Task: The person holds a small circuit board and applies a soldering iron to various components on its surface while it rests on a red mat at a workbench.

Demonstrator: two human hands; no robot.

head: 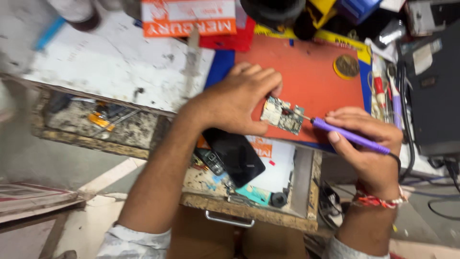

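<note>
Left hand (239,98) pins the circuit board (282,115) near the orange mat (311,76) front edge, while the right hand (369,144) has its grip closed around the purple soldering iron (347,135).

- Workbench (115,62) I saw was white, badly stained & scuffed.
- Orange mat (311,81) lay on it at right; small green circuit board (282,116) sat on mat, round brass-coloured disc (346,66) near mat's far corner.
- Orange-and-white box (189,17) lay at bench's far edge.
- Open drawer (254,211) below front edge held black phone (235,156), white paper (280,165), misc. small parts.
</note>
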